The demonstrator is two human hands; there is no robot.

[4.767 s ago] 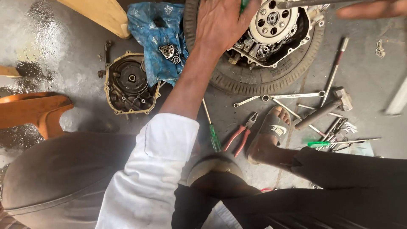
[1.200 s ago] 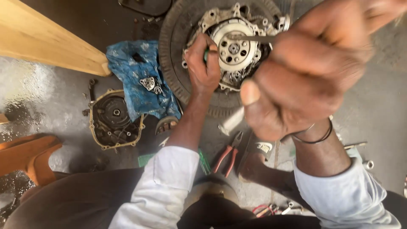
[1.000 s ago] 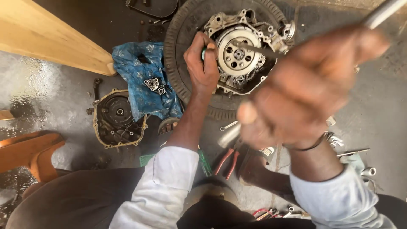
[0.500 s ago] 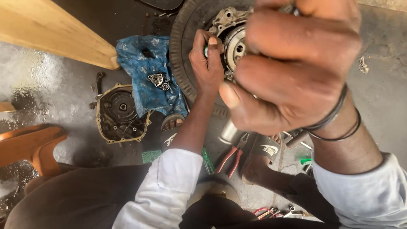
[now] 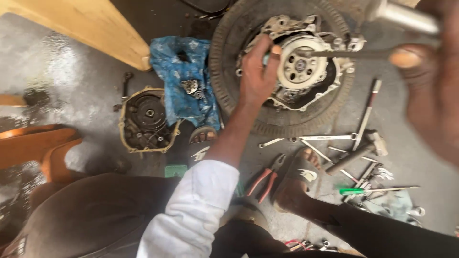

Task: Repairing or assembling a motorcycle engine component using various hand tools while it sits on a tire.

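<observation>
While the left hand (image 5: pixel 256 79) grips the rim of the round grey metal clutch assembly (image 5: pixel 301 67) seated in the engine case inside the black rubber tyre (image 5: pixel 229 52), the right hand (image 5: pixel 432 81), blurred and close to the lens, seems closed around a long dark steel tool (image 5: pixel 354 54) reaching its hub. The assembly looks heavy, rigid and oily; its rim gives surest purchase. Loose spanners (image 5: pixel 325 137) and red-handled pliers (image 5: pixel 265 179) crowd the concrete floor (image 5: pixel 86 91) below; left of the tyre a blue plastic bag (image 5: pixel 184 81) lies.

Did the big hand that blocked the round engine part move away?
Yes. The right hand shifted rightward off the round engine part, which now shows beside the left hand.
</observation>
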